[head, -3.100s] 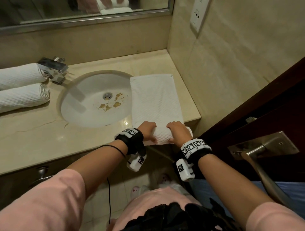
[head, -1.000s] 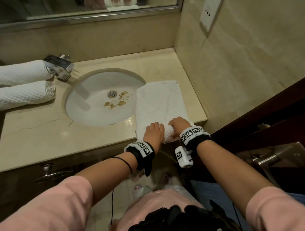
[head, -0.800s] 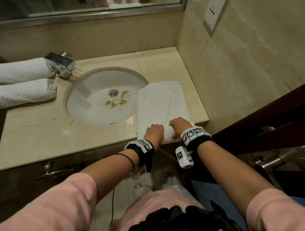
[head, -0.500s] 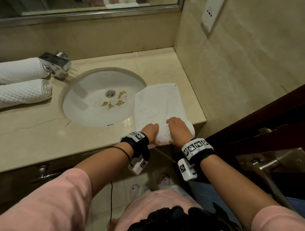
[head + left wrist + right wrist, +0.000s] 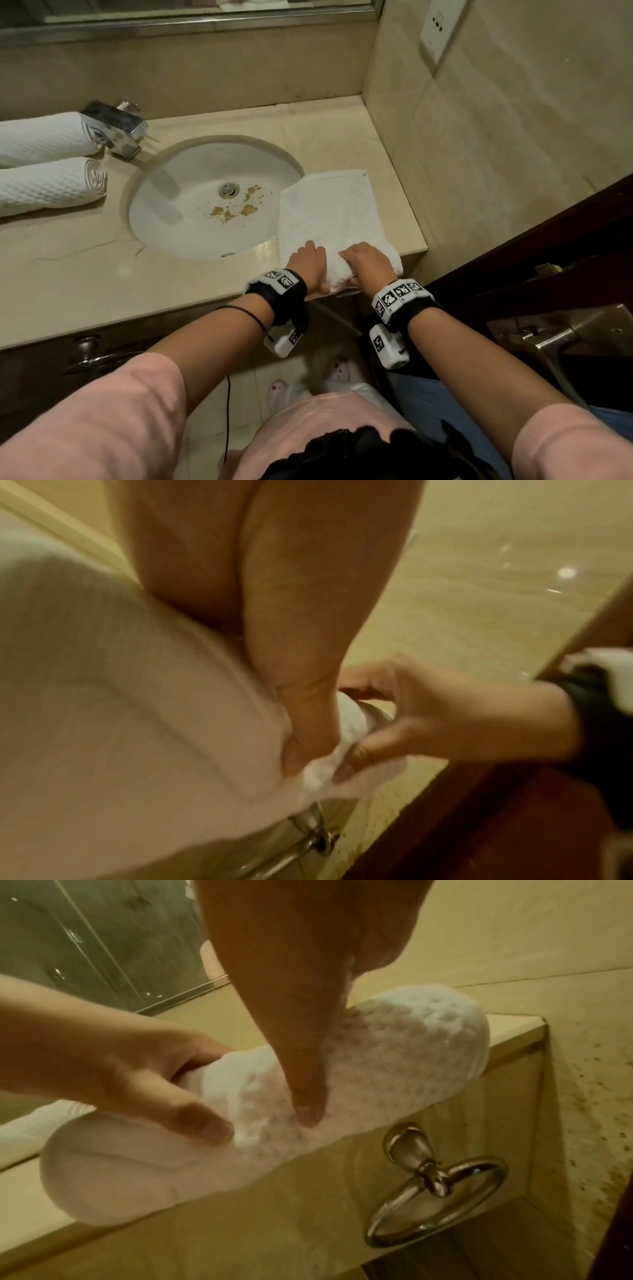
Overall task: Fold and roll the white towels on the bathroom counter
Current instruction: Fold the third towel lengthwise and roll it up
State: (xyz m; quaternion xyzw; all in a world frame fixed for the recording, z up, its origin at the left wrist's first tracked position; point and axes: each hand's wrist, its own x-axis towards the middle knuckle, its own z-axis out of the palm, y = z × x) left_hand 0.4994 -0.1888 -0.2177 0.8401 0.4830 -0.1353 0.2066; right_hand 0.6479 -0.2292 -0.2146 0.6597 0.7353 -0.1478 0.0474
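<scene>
A white waffle towel (image 5: 330,209) lies flat on the beige counter (image 5: 78,274), right of the sink. Its near end is wound into a thick roll (image 5: 342,272) at the counter's front edge. My left hand (image 5: 308,262) grips the roll's left part, fingers over the top and thumb on the near side. My right hand (image 5: 368,262) curls over the right part. In the right wrist view the roll (image 5: 404,1058) overhangs the counter edge, with the left hand (image 5: 143,1074) wrapped round it and my right thumb (image 5: 303,1085) pressing its front. The left wrist view is blurred.
Two finished towel rolls (image 5: 48,138) (image 5: 51,186) lie at the far left beside the chrome faucet (image 5: 116,128). The sink (image 5: 191,219) has brown specks near its drain. A tiled wall bounds the counter on the right. A metal towel ring (image 5: 435,1185) hangs below the counter edge.
The roll at the near end has grown thicker and the flat part shorter. Both hands have shifted their grip on the roll and stay at the counter's front edge.
</scene>
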